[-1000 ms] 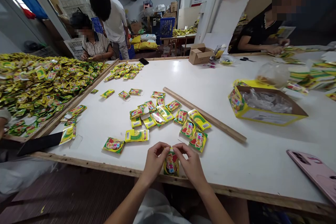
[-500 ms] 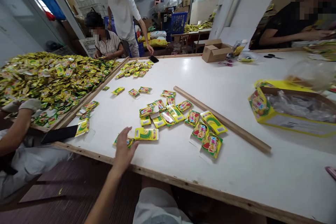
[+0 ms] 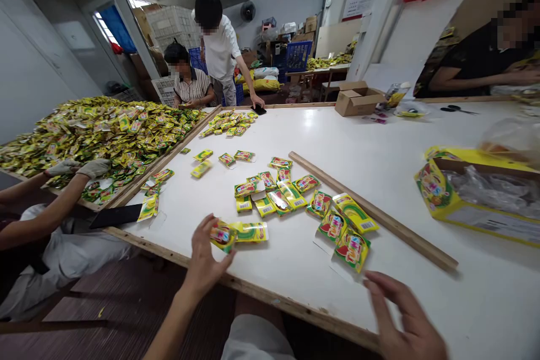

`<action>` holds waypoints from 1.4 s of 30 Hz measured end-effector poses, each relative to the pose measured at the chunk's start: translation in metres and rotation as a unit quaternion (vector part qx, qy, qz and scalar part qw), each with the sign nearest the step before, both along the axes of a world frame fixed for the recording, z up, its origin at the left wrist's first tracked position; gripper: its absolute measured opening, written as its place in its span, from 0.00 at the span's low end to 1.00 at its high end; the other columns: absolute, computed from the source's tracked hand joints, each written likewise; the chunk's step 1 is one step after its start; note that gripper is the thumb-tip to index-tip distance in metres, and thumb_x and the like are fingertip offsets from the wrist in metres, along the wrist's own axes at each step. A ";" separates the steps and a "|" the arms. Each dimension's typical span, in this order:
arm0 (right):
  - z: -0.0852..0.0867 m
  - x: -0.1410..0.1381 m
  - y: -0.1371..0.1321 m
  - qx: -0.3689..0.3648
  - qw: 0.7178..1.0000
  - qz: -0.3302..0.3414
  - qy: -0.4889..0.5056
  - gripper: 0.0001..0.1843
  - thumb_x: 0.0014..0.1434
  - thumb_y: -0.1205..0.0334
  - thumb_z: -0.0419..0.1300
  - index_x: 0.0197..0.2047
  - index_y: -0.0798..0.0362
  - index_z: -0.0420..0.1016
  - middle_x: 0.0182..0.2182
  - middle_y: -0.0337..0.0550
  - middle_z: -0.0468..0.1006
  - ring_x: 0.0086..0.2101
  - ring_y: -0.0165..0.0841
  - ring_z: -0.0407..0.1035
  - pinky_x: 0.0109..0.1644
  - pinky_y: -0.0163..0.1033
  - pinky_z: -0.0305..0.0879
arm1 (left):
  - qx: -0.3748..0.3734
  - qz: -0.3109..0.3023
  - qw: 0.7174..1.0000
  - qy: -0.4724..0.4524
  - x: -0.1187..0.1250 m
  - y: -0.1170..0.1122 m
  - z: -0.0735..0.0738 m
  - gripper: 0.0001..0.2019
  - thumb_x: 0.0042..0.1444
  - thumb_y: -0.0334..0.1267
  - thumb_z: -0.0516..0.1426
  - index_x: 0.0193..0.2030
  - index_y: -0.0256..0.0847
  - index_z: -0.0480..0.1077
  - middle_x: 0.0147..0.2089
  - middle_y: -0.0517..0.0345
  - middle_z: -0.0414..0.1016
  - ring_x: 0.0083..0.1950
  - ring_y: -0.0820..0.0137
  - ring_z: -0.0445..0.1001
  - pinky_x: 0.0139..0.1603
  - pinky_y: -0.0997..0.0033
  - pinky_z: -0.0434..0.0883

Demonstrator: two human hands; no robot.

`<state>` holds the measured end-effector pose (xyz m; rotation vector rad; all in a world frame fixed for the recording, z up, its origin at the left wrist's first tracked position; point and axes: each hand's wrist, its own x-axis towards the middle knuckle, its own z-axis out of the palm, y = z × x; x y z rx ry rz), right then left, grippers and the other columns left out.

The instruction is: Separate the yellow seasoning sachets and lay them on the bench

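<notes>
The right hand (image 3: 407, 318), its grip loosely parted, hangs just beside a slim, glossy carton (image 3: 353, 250). The left hand (image 3: 206, 259) curves its open grip around one side of a shiny carton (image 3: 223, 234) on the smooth white bench (image 3: 291, 270). Beyond lies a squared wooden strip (image 3: 373, 211).

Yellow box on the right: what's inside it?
Crumpled clear plastic fills what shows of the inside of the yellow box. The box's bottom and anything beneath the plastic are covered, and its right end runs out of the picture.
</notes>
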<state>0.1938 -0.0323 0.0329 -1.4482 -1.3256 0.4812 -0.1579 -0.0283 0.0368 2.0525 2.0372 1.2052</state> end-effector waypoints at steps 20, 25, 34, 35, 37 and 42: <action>-0.050 -0.060 0.035 -0.118 0.933 0.257 0.223 0.27 0.56 0.49 0.63 0.55 0.47 0.61 0.43 0.47 0.75 0.43 0.41 0.73 0.46 0.43 0.71 | -0.184 -0.283 0.824 -0.455 0.131 0.019 -0.032 0.22 0.60 0.39 0.56 0.60 0.48 0.55 0.46 0.53 0.70 0.41 0.68 0.74 0.38 0.71 0.71; -0.046 -0.048 0.035 -0.120 0.928 0.289 0.201 0.24 0.59 0.49 0.61 0.56 0.47 0.63 0.43 0.46 0.75 0.43 0.40 0.72 0.48 0.43 0.70 | -0.215 -0.300 0.809 -0.458 0.128 0.019 -0.032 0.28 0.57 0.39 0.58 0.63 0.49 0.54 0.47 0.52 0.69 0.37 0.71 0.73 0.34 0.73 0.69; -0.029 -0.050 0.050 -0.100 0.937 0.320 0.096 0.14 0.63 0.50 0.56 0.42 0.51 0.76 0.40 0.46 0.76 0.42 0.41 0.71 0.46 0.41 0.69 | -0.198 -0.269 0.838 -0.431 0.129 0.034 -0.029 0.07 0.58 0.39 0.57 0.40 0.38 0.70 0.35 0.57 0.72 0.37 0.70 0.71 0.38 0.72 0.68; -0.030 -0.052 0.052 -0.086 0.942 0.310 0.095 0.14 0.63 0.50 0.56 0.40 0.52 0.76 0.39 0.46 0.76 0.42 0.41 0.71 0.47 0.40 0.68 | -0.181 -0.265 0.840 -0.437 0.130 0.036 -0.029 0.07 0.58 0.39 0.58 0.38 0.38 0.70 0.36 0.56 0.72 0.38 0.69 0.71 0.40 0.72 0.68; -0.032 -0.056 0.054 -0.068 0.949 0.285 0.119 0.15 0.62 0.50 0.57 0.44 0.51 0.74 0.39 0.46 0.76 0.42 0.40 0.71 0.46 0.40 0.68 | -0.157 -0.267 0.827 -0.469 0.133 0.038 -0.029 0.08 0.57 0.39 0.58 0.43 0.40 0.69 0.39 0.56 0.73 0.42 0.68 0.72 0.43 0.71 0.68; -0.031 -0.057 0.048 -0.071 0.956 0.257 0.119 0.17 0.60 0.50 0.59 0.47 0.52 0.73 0.41 0.47 0.76 0.41 0.39 0.72 0.45 0.40 0.70 | -0.159 -0.261 0.837 -0.453 0.134 0.035 -0.026 0.11 0.57 0.39 0.59 0.45 0.40 0.69 0.41 0.53 0.75 0.42 0.66 0.73 0.45 0.68 0.69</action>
